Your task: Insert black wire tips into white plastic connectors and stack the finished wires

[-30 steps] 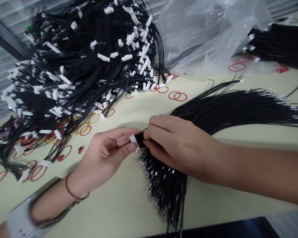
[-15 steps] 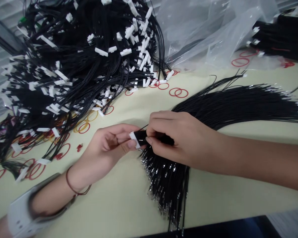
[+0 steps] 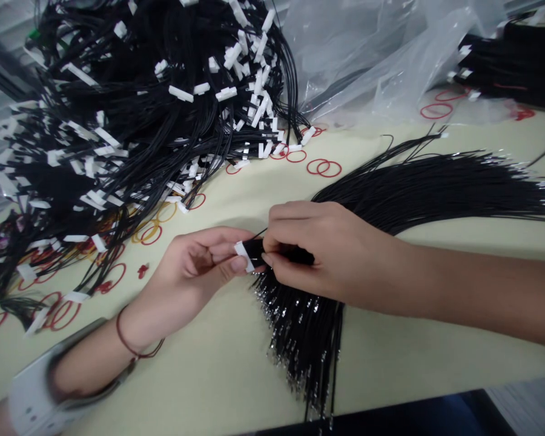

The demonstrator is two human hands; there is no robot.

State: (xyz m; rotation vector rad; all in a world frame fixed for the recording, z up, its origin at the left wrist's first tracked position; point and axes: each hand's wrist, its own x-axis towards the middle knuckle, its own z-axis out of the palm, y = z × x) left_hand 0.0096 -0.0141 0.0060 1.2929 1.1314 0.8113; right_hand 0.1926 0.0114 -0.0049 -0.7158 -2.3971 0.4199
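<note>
Between thumb and fingers, my left hand [image 3: 204, 260] pinches a small white connector housing [image 3: 244, 256]. Black wires run from its right side toward my right hand [image 3: 304, 248]. The fingers of my right hand are pinched together on a thin black wire [image 3: 254, 259] close to the connector; the fingertips partly hide it. Beneath both hands lies a loose bundle of black wires [image 3: 309, 339] with shiny metal terminals at its near ends. Another thick bundle of black wires [image 3: 427, 181] stretches to the right behind my right hand, its tips also metal.
A big heap of black wires with white connectors [image 3: 163, 109] fills the upper left. Red rubber bands [image 3: 324, 168] and yellow ones lie scattered on the pale table [image 3: 200, 375]. Clear plastic bags [image 3: 367, 60] lie at the back. A dark flat object [image 3: 409, 418] sits at the near edge.
The whole view has shifted slightly, with everything a little further left in the picture. Both hands keep nearly the same pose at the connector and wire.
</note>
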